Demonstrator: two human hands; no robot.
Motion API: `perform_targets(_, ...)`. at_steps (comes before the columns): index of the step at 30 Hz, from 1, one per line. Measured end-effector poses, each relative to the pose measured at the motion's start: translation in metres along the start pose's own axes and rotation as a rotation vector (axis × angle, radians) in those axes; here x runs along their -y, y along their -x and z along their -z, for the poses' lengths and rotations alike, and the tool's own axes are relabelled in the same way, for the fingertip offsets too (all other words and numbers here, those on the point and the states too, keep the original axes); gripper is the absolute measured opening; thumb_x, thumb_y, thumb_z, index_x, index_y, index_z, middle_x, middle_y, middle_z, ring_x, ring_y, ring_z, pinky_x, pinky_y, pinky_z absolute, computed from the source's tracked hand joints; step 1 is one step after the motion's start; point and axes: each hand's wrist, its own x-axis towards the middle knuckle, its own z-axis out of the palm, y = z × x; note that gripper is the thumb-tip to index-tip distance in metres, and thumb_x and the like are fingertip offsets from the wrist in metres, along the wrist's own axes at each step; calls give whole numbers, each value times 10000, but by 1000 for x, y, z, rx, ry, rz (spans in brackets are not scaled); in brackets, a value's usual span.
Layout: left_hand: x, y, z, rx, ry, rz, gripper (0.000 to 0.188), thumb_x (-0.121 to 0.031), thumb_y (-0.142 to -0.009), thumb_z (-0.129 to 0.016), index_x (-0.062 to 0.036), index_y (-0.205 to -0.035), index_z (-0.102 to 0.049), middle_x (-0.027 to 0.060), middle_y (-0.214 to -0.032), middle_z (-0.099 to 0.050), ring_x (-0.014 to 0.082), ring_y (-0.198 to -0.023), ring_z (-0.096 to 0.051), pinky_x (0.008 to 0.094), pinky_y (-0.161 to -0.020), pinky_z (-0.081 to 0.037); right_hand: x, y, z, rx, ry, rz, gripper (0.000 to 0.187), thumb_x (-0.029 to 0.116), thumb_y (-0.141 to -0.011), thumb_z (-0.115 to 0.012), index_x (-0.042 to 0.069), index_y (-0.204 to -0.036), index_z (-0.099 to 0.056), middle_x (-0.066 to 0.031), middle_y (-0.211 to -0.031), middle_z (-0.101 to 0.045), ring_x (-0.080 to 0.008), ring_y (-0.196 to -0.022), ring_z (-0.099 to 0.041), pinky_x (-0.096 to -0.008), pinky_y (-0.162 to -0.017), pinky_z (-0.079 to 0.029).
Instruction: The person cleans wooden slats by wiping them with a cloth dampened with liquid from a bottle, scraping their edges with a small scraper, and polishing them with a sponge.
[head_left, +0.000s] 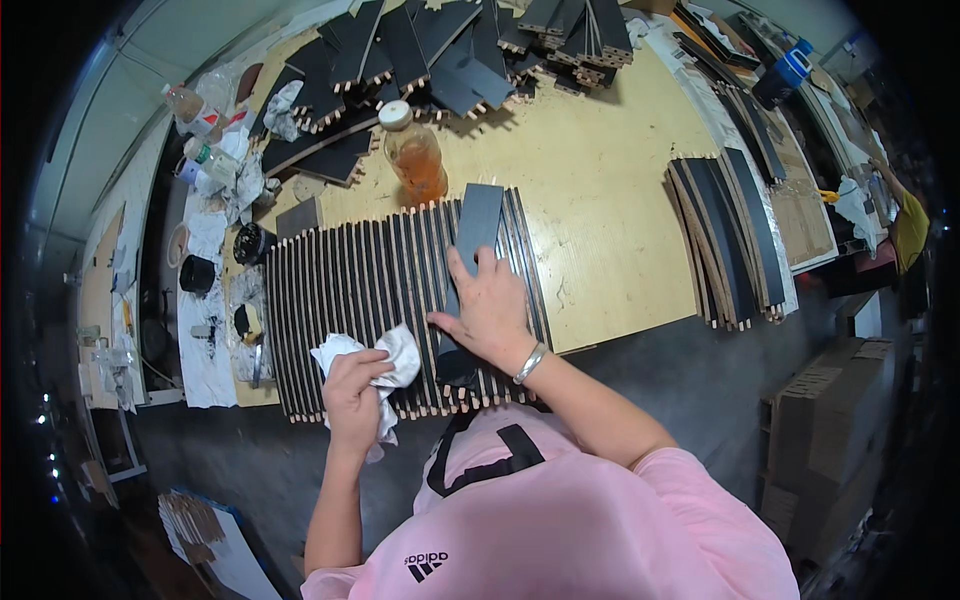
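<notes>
A row of narrow black boards (340,290) stands on edge, packed side by side, with light wooden dowel pegs showing at both ends. One dark grey board (483,212) lies flat across the right part of that row. My right hand (492,305) rests on this board with fingers and thumb spread. Crumpled in my closed left hand (352,398) is a white cloth (402,357), held over the near edge of the row. Part of the flat board is hidden under my right hand and wrist.
Behind the row stands a bottle of orange liquid (415,160). Loose dark boards (400,50) are heaped at the table's far side. More boards (735,235) lean together at the right. A black cup (197,273) and an open black tub (252,243) sit at left.
</notes>
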Motion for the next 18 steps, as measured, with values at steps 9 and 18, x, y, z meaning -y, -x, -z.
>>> perform_targets(9, -44, -25, -28, -211, 335, 133, 475, 94, -857, -553, 53, -1280, -764, 157, -1297, -772, 242, -1232, -718, 376, -1115, -530, -51, 26, 13, -119, -935, -347, 658, 142, -936, -720, -89, -1536, -582, -227, -1274, -682, -336, -1209, -700, -403, -1059, -592)
perform_targets(18, -111, -98, -116, 15, -88, -612, 602, 72, -838, -667, -115, -1394, -801, 135, -1419, -730, 358, -1126, -693, 466, -1027, -541, -77, 86, 80, 283, -2141, -581, 485, 165, -1130, -426, -1, -1560, -578, -129, -1271, -770, -204, -1083, -772, -346, -1009, -647)
